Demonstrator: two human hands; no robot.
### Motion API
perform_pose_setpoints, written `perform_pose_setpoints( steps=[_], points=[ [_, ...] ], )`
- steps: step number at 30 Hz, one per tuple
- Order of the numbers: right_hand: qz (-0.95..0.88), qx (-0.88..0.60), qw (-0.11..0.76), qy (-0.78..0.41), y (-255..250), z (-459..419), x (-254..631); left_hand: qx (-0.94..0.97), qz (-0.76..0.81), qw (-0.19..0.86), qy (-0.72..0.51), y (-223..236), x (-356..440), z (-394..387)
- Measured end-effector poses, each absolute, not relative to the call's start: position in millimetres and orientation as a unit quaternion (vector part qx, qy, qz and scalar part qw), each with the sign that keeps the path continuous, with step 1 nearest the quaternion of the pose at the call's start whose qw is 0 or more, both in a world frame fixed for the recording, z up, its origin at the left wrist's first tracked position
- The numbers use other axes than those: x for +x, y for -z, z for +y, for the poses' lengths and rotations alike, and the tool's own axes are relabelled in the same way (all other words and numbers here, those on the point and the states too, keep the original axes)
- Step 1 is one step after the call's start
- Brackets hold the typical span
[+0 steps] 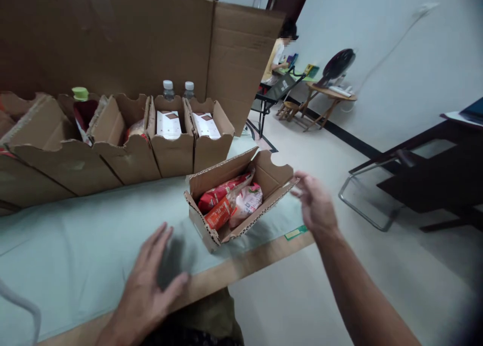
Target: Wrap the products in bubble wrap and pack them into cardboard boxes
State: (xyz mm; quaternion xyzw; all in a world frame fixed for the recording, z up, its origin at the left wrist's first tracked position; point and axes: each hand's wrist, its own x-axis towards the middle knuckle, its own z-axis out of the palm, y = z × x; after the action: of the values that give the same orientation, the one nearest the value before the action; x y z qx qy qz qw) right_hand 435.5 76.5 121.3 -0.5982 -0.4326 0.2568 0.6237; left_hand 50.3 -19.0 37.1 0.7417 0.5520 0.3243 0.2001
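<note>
"Open-topped brown cardboard box (226,170): where is it?"

"Just towards 6 o'clock from the view's centre, over the pale green cloth (94,225), slanted against the row of brown cardboard boxes (175,157) at its 10 o'clock."

"What's inside?"

"3 packets: a shiny red plastic packet (217,194), an orange plastic packet (218,215) and a white-and-pink plastic packet (247,205). They lean together, probably because the narrow walls crowd them."

"And the right hand (317,200)?"

"At the box's 3 o'clock, fingers slightly curled, tips by the rim's far corner. I can't tell whether they grip; that spot would suit steadying it."

"The left hand (151,280)?"

"At its 8 o'clock, apart from the cardboard, thumb and fingers spread wide, holding nothing. The box's place before the row likely gives 2 hands room around it."
</note>
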Motion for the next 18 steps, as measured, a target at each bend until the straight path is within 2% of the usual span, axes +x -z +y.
perform_pose_setpoints(
  steps=[2,5,13,18],
  points=[
    [-0.413,-0.607,0.579,-0.354,-79,81,437,0.754,0.508,0.259,-0.326,-38,85,-20],
    [-0.431,-0.588,0.562,-0.392,-48,80,418,0.729,0.504,0.295,-0.356,-36,119,-9],
    [-0.536,-0.512,0.541,-0.397,-35,78,370,0.62,0.58,0.316,-0.424,-47,82,66],
    [-0.522,-0.494,0.571,-0.397,-30,88,363,0.607,0.553,0.348,-0.453,-45,80,86]
  ],
)
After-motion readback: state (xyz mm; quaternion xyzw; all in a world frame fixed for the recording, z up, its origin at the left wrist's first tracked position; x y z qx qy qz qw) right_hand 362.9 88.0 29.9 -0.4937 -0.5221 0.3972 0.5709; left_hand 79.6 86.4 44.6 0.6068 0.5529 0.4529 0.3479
